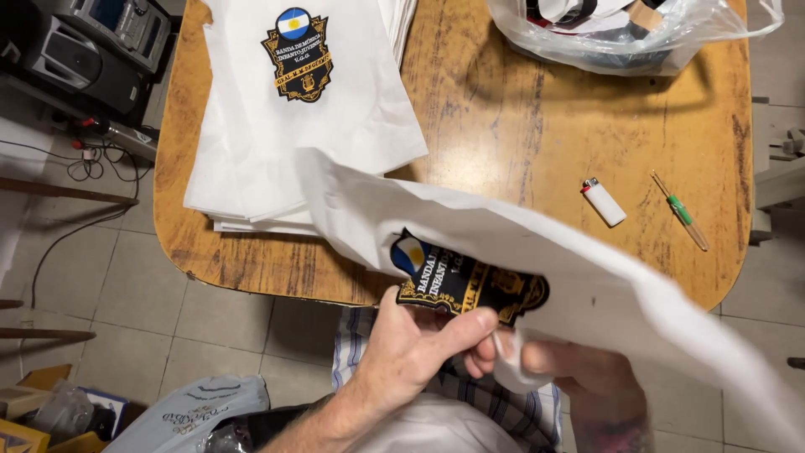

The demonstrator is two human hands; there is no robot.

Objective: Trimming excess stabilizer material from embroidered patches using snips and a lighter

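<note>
Gripping a white cloth piece with a black-and-gold emblem, both hands (left hand, right hand) are closed on it over the table edge; finished pieces are being stacked behind.

We hold a white cloth piece with a black-and-gold embroidered badge over the wooden table, left hand pinching its edge and right hand beneath it. A stack of white cloths lies on the table, with a white lighter and a green-handled tool to the right.
</note>
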